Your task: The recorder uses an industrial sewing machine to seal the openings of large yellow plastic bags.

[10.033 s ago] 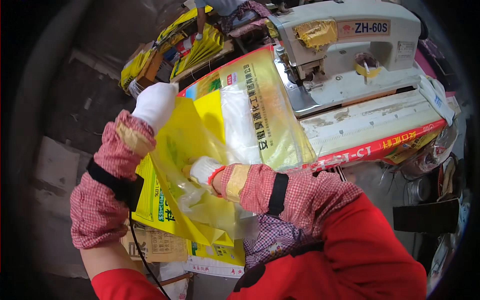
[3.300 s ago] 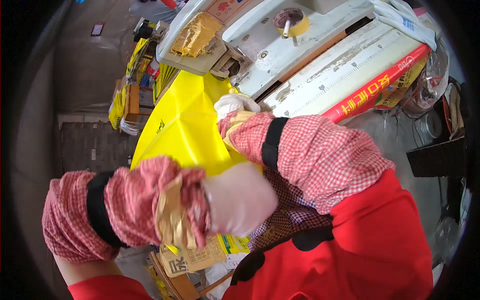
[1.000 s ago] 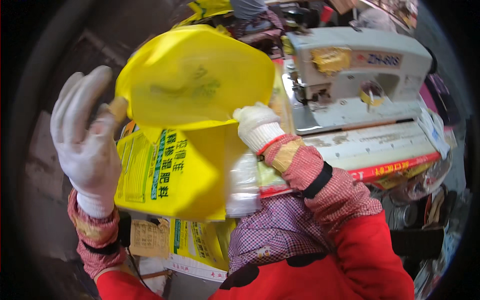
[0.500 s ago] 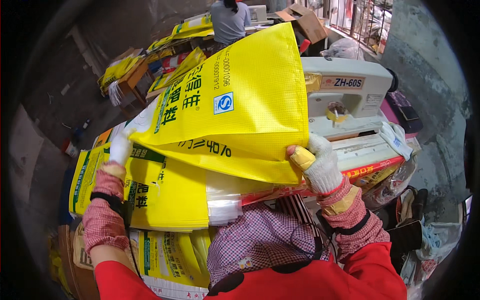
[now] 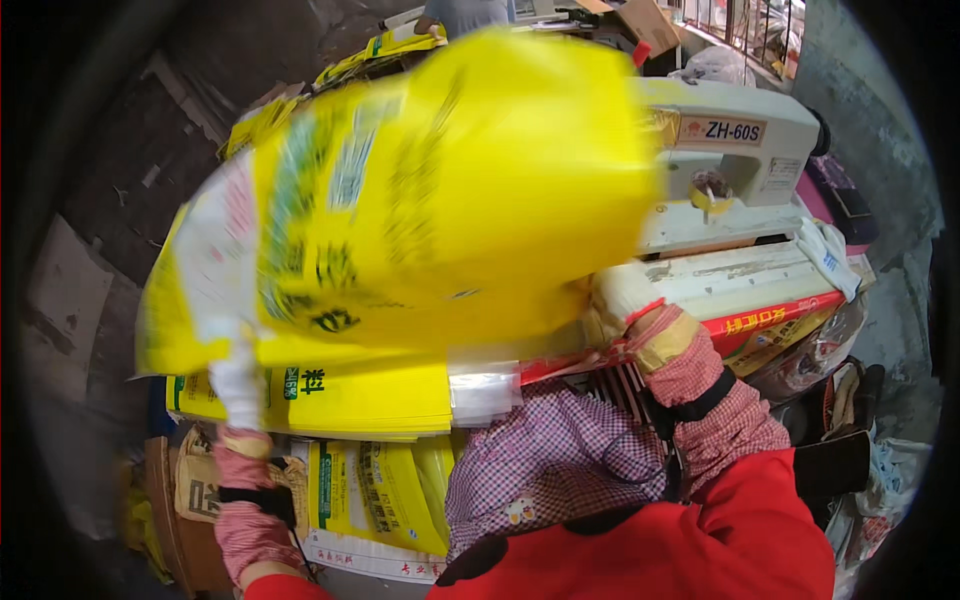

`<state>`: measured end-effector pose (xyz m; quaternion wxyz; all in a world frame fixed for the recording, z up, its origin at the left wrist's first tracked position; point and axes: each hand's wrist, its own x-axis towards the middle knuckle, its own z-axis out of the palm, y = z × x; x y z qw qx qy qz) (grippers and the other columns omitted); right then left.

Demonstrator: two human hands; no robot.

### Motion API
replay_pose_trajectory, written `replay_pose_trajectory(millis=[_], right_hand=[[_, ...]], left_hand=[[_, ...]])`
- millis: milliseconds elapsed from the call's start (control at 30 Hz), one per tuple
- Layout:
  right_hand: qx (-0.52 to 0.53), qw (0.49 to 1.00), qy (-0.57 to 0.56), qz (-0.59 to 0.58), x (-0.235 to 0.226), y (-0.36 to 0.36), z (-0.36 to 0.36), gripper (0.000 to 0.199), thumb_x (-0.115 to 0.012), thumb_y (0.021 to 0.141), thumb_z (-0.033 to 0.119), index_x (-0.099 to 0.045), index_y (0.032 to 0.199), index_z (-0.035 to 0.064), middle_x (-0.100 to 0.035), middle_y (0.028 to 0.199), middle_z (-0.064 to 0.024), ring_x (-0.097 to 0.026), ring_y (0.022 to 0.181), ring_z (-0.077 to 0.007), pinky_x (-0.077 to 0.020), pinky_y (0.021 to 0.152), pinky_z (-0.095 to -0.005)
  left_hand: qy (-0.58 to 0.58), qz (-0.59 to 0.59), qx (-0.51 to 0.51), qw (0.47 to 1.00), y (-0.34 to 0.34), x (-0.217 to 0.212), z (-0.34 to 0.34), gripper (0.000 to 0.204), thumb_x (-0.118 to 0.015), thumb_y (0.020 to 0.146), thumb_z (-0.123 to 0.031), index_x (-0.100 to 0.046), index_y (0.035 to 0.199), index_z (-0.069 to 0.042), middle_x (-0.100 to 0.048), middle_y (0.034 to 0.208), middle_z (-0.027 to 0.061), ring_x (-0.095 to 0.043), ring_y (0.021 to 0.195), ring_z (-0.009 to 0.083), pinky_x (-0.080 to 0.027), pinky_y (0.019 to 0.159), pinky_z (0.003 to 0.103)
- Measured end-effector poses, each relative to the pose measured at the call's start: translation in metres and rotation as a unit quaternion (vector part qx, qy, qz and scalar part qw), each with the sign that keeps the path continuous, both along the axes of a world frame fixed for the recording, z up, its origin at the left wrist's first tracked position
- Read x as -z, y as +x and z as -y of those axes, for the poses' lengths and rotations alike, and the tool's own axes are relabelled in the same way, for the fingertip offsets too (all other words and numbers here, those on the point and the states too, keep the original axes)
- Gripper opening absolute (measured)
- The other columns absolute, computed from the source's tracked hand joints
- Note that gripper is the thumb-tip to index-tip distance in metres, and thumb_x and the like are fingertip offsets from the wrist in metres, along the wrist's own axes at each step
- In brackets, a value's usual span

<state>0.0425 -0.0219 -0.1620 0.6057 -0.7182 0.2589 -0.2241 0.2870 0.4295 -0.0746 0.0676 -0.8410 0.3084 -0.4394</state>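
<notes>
A large yellow woven bag [image 5: 500, 200], blurred by motion, is spread in the air before me and covers much of the view. My left hand [image 5: 238, 385], in a white glove, is closed on its near left edge. My right hand [image 5: 622, 298], also gloved, grips the bag by its lower right corner, its fingers partly hidden. Beneath the bag lies a stack of similar yellow bags [image 5: 385, 400], with clear plastic liners [image 5: 484, 392] sticking out at its right end.
A pale sewing machine [image 5: 745, 140] stands at right, with a tape roll [image 5: 711, 192] on it. A white glove [image 5: 828, 257] lies on the white worktop [image 5: 735, 285]. More yellow bags [image 5: 375, 490] lie near my lap. At the back, a person [image 5: 465, 15] is partly visible.
The bag has swung out and left, billowing, and now hides more of the stack. My left hand has moved lower in view; the right stays at the bag's right corner. The view has shifted somewhat.
</notes>
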Motion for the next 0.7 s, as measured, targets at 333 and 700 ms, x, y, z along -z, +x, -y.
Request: replay_pose_trajectory(millis=[333,700], right_hand=[[-0.634,0.763,-0.109,0.069,-0.050,-0.063,-0.073,0.024,-0.069,0.078,0.012,-0.068,0.102,0.0108,-0.071,0.093,-0.0063,-0.066,0.086,-0.0181,-0.0510,0.078,-0.0324],[-0.247,0.710,-0.644,-0.140,-0.028,0.071,-0.059,0.024,-0.056,0.085,0.023,-0.069,0.099,0.0075,-0.069,0.097,-0.0114,-0.067,0.083,-0.0224,-0.0533,0.075,-0.0314]], left_hand=[[-0.118,-0.406,-0.155,0.893,0.057,0.069,-0.173,0.037,-0.049,0.092,-0.019,-0.053,0.128,-0.017,-0.063,0.107,0.0216,-0.060,0.091,0.0359,-0.048,0.079,0.036],[-0.087,-0.236,0.085,0.964,-0.065,0.004,0.041,0.035,-0.056,0.089,-0.011,-0.056,0.122,0.001,-0.038,0.144,0.0219,-0.044,0.128,0.0351,-0.036,0.105,0.037]])
